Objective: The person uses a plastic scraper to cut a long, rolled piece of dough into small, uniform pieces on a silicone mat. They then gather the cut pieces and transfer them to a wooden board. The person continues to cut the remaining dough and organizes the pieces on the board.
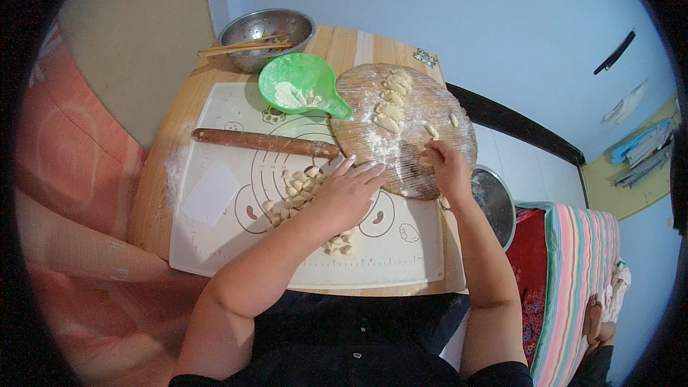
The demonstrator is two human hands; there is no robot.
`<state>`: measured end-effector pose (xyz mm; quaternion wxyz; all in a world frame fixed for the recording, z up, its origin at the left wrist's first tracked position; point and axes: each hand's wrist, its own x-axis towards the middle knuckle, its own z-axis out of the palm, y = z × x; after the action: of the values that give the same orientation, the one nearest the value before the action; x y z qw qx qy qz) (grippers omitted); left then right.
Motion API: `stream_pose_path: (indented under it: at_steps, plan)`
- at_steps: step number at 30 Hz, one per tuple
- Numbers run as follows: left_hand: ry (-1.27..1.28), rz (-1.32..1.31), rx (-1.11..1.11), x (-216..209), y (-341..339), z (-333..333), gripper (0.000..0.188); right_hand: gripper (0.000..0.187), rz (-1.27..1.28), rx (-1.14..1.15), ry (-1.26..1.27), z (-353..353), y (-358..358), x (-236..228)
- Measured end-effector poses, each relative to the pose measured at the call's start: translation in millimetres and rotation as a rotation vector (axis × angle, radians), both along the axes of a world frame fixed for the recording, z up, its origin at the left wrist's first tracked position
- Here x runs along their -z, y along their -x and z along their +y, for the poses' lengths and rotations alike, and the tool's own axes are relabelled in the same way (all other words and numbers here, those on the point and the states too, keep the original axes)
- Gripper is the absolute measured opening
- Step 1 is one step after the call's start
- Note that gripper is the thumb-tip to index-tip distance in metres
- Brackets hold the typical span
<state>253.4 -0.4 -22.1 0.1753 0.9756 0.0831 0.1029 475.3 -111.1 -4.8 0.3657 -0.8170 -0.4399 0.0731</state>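
My left hand [352, 192] lies palm down with its fingers stretched out, its fingertips at the near left edge of a round, floured woven board [358, 100]. Under and beside that wrist, a pile of small cut dough pieces [301, 185] spreads over the white printed baking mat [204, 254]. My right hand [448, 166] is over the right part of the board, fingers pinched on a small pale piece of dough [426, 162], mostly covered by them. A row of folded dumplings [390, 110] sits toward the board's far side. Two small dough pieces [431, 131] lie past my right fingers.
A wooden rolling pin [261, 142] lies across the mat, near a white paper square [210, 193]. Behind are a green scoop [294, 72] with flour and a steel bowl [247, 23] with chopsticks [251, 47]. A metal basin [496, 208] stands right, before a striped bed [577, 265].
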Motion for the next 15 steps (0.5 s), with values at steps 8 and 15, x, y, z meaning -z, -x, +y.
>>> stream_pose_path:
  at_steps: [8, 15]
  plan:
    - [-0.015, 0.014, -0.009, 2, -2, 0, 0.052, 0.022, 0.422, 0.001, -0.024, -10, -8, 8]
    - [0.011, -0.041, -0.026, 2, -2, 0, 0.051, 0.019, 0.226, -0.087, 0.096, -7, -11, -2]
